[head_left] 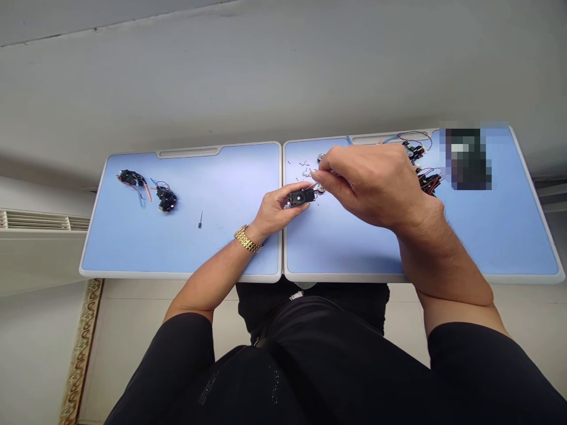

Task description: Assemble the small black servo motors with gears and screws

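Observation:
My left hand (275,209) grips a small black plastic module (301,198) between thumb and fingers. A round grey disc sits in the middle of the module's upper face. My right hand (367,186) is above and to the right of it, with thumb and index finger pinched together near the module. Whatever those fingers hold is too small or hidden to name. Loose small screws (305,167) lie scattered just behind the module. Two small round metallic parts (321,158) are partly covered by my right hand.
On the left table half (177,254) lie two black wired assemblies (166,198) and a small screwdriver (200,221). More black assemblies with red wires (429,182) sit behind my right wrist. A blurred dark object (467,159) is at the far right. A seam divides the two blue tabletops.

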`<state>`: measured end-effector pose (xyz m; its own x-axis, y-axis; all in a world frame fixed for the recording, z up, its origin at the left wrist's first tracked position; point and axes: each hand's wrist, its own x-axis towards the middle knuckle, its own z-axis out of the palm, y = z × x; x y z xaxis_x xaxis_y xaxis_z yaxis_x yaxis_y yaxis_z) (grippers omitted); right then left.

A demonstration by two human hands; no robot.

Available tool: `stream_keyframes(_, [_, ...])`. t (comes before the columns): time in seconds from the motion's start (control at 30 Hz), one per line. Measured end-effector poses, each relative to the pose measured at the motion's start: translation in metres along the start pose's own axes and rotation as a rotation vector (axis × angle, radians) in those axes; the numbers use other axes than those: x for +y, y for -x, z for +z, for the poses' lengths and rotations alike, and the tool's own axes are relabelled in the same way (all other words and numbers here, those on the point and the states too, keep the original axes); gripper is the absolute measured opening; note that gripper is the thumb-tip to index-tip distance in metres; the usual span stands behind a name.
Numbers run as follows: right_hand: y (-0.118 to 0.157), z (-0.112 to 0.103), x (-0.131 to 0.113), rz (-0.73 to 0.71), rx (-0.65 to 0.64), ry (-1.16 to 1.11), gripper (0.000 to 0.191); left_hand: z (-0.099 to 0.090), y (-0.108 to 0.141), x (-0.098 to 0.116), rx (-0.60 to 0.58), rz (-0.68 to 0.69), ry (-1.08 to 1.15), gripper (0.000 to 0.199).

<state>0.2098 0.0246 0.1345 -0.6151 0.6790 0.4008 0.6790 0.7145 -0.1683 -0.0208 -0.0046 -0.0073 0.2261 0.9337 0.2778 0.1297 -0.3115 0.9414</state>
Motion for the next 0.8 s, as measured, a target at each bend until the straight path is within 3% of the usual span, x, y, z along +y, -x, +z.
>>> stream_keyframes(0.8, [-0.0003, 0.0030, -0.0040, -0.057, -0.009, 0.032, 0.045, 0.0003, -0.0007, 0.0069, 0.021, -0.008, -0.047, 0.040])
